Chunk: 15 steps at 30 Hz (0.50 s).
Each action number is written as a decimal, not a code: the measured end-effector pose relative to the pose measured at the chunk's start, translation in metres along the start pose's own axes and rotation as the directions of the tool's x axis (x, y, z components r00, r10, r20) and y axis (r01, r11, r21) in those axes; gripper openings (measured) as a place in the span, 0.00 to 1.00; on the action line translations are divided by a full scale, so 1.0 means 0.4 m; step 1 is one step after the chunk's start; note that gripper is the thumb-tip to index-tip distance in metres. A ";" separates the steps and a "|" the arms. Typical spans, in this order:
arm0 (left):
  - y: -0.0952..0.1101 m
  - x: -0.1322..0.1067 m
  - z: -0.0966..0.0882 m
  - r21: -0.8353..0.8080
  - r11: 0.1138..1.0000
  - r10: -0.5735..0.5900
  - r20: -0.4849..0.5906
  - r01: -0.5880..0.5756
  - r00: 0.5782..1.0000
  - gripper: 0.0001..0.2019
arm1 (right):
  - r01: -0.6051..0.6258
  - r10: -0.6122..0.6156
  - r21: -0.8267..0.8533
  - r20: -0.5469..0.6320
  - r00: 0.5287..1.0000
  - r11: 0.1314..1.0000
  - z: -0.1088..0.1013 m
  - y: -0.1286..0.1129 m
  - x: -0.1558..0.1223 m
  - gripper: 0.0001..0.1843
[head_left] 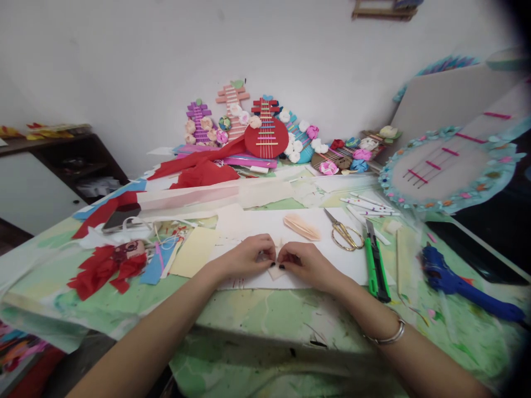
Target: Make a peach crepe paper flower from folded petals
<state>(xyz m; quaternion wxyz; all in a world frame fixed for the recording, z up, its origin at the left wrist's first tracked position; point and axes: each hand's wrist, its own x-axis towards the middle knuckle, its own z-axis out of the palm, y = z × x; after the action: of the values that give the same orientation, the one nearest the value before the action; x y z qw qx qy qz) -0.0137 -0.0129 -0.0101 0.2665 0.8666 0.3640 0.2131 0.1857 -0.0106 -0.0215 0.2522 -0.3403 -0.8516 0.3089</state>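
Both hands meet over a white sheet (332, 221) on the table. My left hand (257, 255) pinches the left side of a small pale piece of paper (274, 272). The fingers of my right hand (305, 261) are closed on the right side of the same piece, which the hands partly cover. Just beyond them lies a folded peach crepe paper strip (302, 227). Gold-handled scissors (346, 235) rest on the sheet to the right. Beside them is a green utility knife (375, 265).
A blue glue gun (460, 283) lies at the right, below a dark tablet-like slab (477, 251). Red crepe paper (99, 271) and a yellow paper square (194, 252) are at the left. Decorated paper lutes (266, 130) with paper flowers stand against the wall.
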 end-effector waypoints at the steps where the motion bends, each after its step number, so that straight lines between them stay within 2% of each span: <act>1: 0.001 0.000 0.000 0.001 1.000 -0.001 0.001 0.001 1.000 0.04 | -0.003 0.003 0.000 0.001 1.000 1.000 0.000 -0.001 0.000 0.08; 15: 0.009 0.000 -0.004 0.019 1.000 -0.014 0.012 0.014 1.000 0.05 | 0.025 -0.025 -0.002 -0.012 1.000 1.000 -0.003 -0.007 -0.002 0.10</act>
<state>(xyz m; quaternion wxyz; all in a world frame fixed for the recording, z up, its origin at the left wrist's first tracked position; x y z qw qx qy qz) -0.0128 -0.0144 -0.0067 0.2621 0.8678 0.3705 0.2022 0.1858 -0.0124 -0.0186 0.2606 -0.3318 -0.8545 0.3030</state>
